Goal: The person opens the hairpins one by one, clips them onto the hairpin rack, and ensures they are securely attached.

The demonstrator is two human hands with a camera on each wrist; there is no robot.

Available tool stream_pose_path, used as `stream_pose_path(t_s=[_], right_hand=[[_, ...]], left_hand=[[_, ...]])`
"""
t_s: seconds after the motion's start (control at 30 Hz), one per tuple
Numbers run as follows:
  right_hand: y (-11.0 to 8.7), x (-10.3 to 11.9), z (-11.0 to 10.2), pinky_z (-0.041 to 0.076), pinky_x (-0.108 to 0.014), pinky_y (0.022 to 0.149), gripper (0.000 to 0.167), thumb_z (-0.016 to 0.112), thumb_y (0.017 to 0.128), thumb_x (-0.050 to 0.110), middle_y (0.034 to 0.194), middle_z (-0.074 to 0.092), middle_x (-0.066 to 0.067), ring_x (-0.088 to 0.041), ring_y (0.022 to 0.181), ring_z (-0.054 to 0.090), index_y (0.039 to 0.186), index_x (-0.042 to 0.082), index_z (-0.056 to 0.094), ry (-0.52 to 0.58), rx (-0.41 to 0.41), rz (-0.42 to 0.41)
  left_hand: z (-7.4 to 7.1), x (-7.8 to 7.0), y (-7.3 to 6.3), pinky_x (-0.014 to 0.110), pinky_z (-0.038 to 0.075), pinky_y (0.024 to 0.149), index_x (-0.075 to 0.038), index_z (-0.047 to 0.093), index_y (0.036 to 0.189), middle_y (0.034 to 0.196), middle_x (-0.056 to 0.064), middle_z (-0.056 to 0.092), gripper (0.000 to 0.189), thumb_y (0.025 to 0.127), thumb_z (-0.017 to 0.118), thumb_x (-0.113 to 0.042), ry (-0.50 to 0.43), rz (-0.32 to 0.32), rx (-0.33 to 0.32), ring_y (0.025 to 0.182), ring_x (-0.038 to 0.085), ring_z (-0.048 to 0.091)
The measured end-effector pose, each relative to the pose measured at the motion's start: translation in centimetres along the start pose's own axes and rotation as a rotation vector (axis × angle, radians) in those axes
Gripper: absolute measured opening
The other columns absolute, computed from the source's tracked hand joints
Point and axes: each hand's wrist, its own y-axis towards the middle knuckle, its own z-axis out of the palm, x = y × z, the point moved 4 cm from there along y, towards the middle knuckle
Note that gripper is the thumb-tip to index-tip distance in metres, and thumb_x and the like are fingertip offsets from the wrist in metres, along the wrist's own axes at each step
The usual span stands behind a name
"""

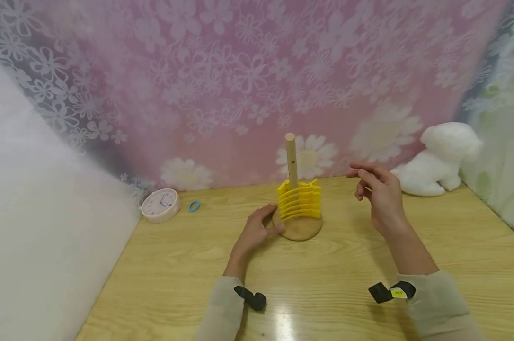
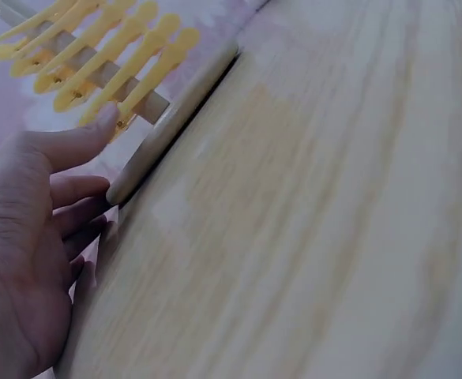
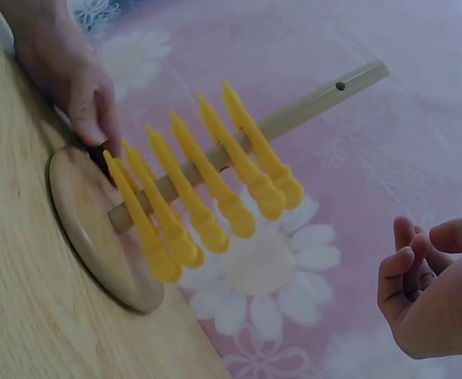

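A round wooden base (image 1: pixel 301 230) carries an upright wooden post (image 1: pixel 291 158). Stacked around the lower part of the post are several yellow plastic pieces (image 1: pixel 311 201), arranged in layers with gaps between them. My left hand (image 1: pixel 253 232) holds the left rim of the base; in the left wrist view the thumb (image 2: pixel 77 147) reaches over the disc while the other fingertips meet its edge. To the right of the stand, my right hand (image 1: pixel 385 199) is raised above the table, apart from everything. Its fingers are loosely bent with nothing between them, as the right wrist view shows.
On the table's left lie a pink round clock (image 1: pixel 160 203) and a small blue ring (image 1: pixel 194 206). A white plush toy (image 1: pixel 438 161) sits at the back right, beyond the right hand. Flowered pink cloth (image 1: pixel 248 94) hangs behind the wooden tabletop (image 1: pixel 176 289).
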Motion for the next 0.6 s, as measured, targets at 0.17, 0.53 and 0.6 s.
stream_pose_path(t_s=[0.17,0.53,0.6], right_hand=[[0.3,-0.6,-0.1,0.056,-0.022,0.064,0.035,0.061,0.107,0.025,0.101,0.076,0.002,-0.017,0.070,0.056,0.126,-0.003,0.069,-0.145,0.076,0.005],[0.8,-0.8,1.2,0.049,-0.028,0.100,0.051,0.042,0.113,0.041,0.135,0.065,-0.004,-0.014,0.115,0.058,0.147,0.007,0.057,-0.480,0.154,-0.020],[1.2,-0.5,1.1,0.043,-0.037,0.110,0.055,0.036,0.114,0.042,0.148,0.057,-0.010,-0.019,0.128,0.052,0.156,0.008,0.047,-0.526,0.192,-0.011]], left_hand=[[-0.3,-0.3,-0.1,0.049,0.027,0.127,-0.014,0.050,0.156,0.159,0.004,0.048,0.058,0.106,0.059,-0.042,-0.179,-0.026,-0.002,0.151,0.027,0.039],[-3.0,-0.3,-0.9,0.049,0.031,0.125,-0.019,0.053,0.154,0.160,0.003,0.048,0.060,0.108,0.044,-0.057,-0.199,-0.112,-0.141,0.151,0.027,0.040],[-4.2,-0.7,-0.9,0.052,0.028,0.126,-0.020,0.050,0.156,0.163,0.003,0.044,0.062,0.108,0.042,-0.058,-0.164,-0.094,-0.156,0.153,0.027,0.034]])
